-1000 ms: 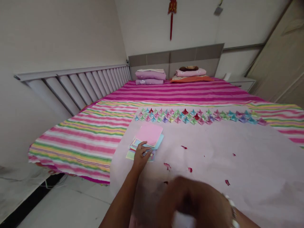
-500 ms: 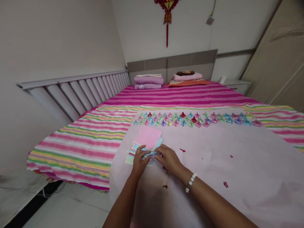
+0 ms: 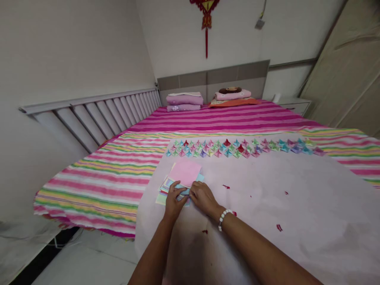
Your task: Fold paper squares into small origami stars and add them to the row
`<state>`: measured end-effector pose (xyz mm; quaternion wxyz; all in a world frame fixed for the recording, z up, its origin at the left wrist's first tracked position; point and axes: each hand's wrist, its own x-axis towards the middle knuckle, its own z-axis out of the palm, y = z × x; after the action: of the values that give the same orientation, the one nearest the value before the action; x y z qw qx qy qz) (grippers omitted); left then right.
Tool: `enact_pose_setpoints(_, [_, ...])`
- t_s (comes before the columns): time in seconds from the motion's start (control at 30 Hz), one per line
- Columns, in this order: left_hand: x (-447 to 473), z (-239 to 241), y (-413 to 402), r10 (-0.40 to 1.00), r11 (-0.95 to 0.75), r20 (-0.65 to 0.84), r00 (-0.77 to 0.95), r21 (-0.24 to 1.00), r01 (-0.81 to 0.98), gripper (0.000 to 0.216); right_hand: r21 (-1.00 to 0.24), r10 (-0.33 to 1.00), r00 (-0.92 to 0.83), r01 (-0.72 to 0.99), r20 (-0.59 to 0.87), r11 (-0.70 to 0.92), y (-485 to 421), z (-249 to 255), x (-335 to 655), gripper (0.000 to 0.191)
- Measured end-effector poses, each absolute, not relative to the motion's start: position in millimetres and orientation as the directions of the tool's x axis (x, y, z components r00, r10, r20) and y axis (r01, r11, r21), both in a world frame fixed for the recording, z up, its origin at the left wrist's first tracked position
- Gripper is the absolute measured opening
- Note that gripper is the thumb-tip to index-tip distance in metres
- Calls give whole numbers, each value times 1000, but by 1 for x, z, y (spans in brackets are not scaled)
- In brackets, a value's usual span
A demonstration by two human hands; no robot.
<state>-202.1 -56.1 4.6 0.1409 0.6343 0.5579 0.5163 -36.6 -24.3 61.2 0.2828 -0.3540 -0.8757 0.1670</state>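
We pinched the near edge of the paper stack (image 3: 181, 179) with left hand (image 3: 173, 200) and right hand (image 3: 202, 196), fingers closed on thin, light, floppy sheets, best lifted at six o'clock.

No text, label, brand or number can be read anywhere in the view. The red knot ornament (image 3: 205, 12) hanging on the far wall has a diamond-shaped centre, but any character on it is too small and blurred to make out. The sheets of the coloured paper stack (image 3: 181, 178) are plain.
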Motion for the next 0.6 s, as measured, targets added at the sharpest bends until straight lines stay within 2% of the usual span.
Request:
enact_pose_setpoints(0.23, [-202,4,-55,846,-335,504,-175,757,561,29,-569,699,-596,438,397,696,-37,68,-21,16])
enact_pose_setpoints(0.4, [-200,7,-56,833,-334,516,-200,757,561,26,-653,760,-524,427,386,626,-55,78,8,12])
enact_pose_setpoints(0.5, [-197,13,-57,821,-331,527,-220,753,569,20,-841,873,-338,294,352,453,-60,86,35,6])
enact_pose_setpoints(0.6, [-194,21,-61,805,-328,541,-242,747,578,15,-974,968,-132,46,215,223,-57,96,65,25])
